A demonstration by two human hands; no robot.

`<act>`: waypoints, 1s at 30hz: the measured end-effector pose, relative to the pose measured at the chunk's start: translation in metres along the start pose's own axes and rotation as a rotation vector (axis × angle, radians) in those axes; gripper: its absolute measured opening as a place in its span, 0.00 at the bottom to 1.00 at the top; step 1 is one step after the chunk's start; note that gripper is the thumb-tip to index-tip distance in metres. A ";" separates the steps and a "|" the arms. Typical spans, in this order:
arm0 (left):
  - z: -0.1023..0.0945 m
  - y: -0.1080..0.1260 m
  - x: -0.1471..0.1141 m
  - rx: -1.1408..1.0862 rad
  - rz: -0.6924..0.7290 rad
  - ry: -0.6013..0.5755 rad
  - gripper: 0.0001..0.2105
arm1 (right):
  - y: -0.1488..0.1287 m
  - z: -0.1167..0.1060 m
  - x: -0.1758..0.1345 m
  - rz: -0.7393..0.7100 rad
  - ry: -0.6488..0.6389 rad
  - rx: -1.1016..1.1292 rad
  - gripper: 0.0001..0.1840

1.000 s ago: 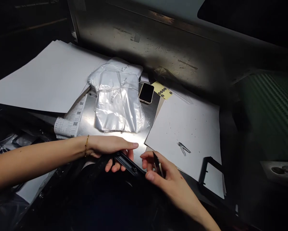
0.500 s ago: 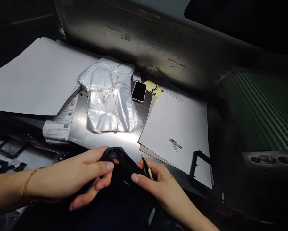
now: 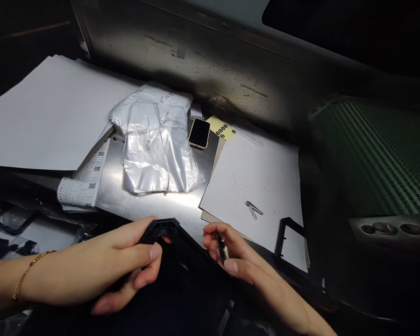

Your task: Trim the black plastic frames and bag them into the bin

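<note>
Your left hand (image 3: 101, 266) is wrapped around the corner of a black plastic frame (image 3: 176, 242) that sits low in front of you, tilted up off the metal desk (image 3: 181, 205); your thumb lies across the top of that corner and the other fingers (image 3: 139, 280) curl underneath it. Your right hand (image 3: 238, 256) is just beside the frame's right edge, its fingers closed on a small thin tool (image 3: 223, 249) with a pale tip, which stands near the frame; whether the tip touches the frame cannot be told. Behind your hands a bundle of clear plastic bags (image 3: 157, 144) lies on the desk, with a phone (image 3: 199, 133) face up just to its right and a yellow sticker sheet (image 3: 222, 129) beside that. A white sheet (image 3: 259, 182) to the right carries a small metal clip (image 3: 253, 208), and a second black frame (image 3: 287, 242) rests on its near corner. Large white sheets (image 3: 52, 116) and a printed label page (image 3: 83, 182) lie to the left.
</note>
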State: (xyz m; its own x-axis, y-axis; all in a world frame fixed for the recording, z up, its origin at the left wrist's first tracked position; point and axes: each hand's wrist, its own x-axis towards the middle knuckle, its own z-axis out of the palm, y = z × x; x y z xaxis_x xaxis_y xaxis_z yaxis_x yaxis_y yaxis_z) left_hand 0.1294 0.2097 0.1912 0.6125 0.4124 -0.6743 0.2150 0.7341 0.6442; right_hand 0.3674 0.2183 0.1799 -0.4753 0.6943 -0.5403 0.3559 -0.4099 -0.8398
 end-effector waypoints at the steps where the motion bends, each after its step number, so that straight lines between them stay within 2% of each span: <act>1: 0.000 0.002 0.001 -0.002 -0.013 -0.008 0.14 | 0.001 -0.003 -0.003 -0.041 0.096 -0.100 0.15; 4: 0.001 0.007 0.004 -0.002 -0.028 -0.033 0.13 | -0.003 -0.009 -0.009 -0.298 0.315 -0.513 0.15; 7: 0.002 0.010 0.004 0.009 -0.018 -0.052 0.11 | -0.011 -0.011 -0.010 -0.557 0.311 -0.867 0.22; 10: 0.003 0.010 0.004 0.021 -0.002 -0.047 0.09 | -0.017 -0.010 -0.009 -0.651 0.334 -1.073 0.23; 12: 0.004 0.009 0.004 0.038 0.004 -0.043 0.10 | -0.017 -0.009 -0.009 -0.697 0.340 -1.137 0.20; 16: 0.002 0.006 0.006 0.032 0.011 -0.060 0.08 | -0.017 -0.008 -0.009 -0.781 0.265 -1.270 0.17; 20: 0.002 0.005 0.007 0.000 0.019 -0.078 0.07 | -0.019 -0.005 -0.006 -0.875 0.392 -1.515 0.17; 23: 0.005 0.007 0.006 0.010 0.006 -0.065 0.08 | -0.019 -0.003 -0.006 -0.943 0.405 -1.523 0.18; 27: 0.006 0.011 0.005 0.065 -0.007 -0.075 0.07 | -0.018 -0.003 -0.009 -0.974 0.380 -1.504 0.26; 30: 0.006 0.013 0.006 0.089 -0.013 -0.080 0.06 | -0.019 -0.003 -0.011 -0.997 0.355 -1.494 0.27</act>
State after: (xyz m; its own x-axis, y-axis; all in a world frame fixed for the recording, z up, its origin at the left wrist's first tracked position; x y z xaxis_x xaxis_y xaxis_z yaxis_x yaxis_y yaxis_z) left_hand 0.1401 0.2185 0.1978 0.6673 0.3558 -0.6543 0.2882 0.6867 0.6674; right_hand 0.3682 0.2205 0.2018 -0.8325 0.4802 0.2762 0.5108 0.8584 0.0475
